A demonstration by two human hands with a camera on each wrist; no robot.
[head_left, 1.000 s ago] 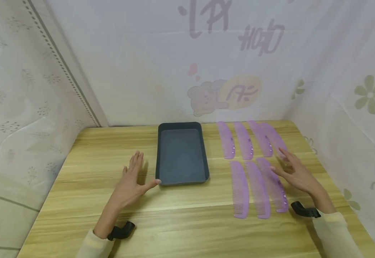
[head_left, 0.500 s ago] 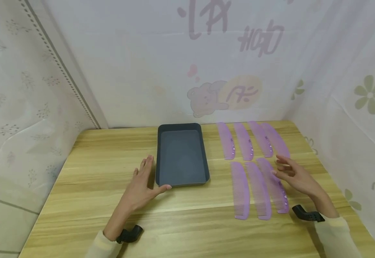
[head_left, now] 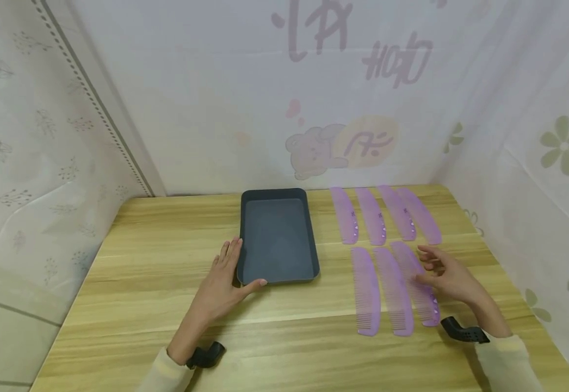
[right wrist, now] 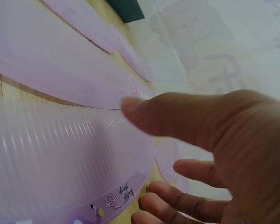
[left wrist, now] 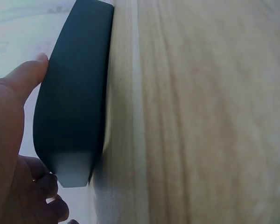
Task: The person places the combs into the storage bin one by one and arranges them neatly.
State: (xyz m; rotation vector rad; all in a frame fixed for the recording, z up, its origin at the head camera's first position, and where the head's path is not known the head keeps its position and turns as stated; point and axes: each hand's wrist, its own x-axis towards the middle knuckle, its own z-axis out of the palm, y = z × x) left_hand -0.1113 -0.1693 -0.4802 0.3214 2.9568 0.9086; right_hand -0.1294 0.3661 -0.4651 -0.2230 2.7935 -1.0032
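A dark grey rectangular tray [head_left: 278, 239] lies on the wooden table. My left hand [head_left: 220, 291] is at its near left corner, fingers fairly straight along the left side and thumb by the near edge. In the left wrist view the thumb [left wrist: 35, 70] meets the tray's wall [left wrist: 74, 88]. To the right, my right hand [head_left: 453, 279] is beside the rightmost comb [head_left: 414, 280] of the front row, its fingers loosely bent and holding nothing. The right wrist view has the thumb [right wrist: 172, 114] over that comb's toothed side [right wrist: 70, 144]; whether it touches is unclear.
Several more purple combs lie in two rows right of the tray, among them a back-row comb [head_left: 345, 216] and a front-row comb [head_left: 365, 291]. Printed cloth [head_left: 216, 109] hangs behind the wooden table [head_left: 167, 234] and along both sides.
My left hand has moved right, from beside the tray to its near left corner. The right hand has shifted slightly down, away from the back row, with its fingers more bent.
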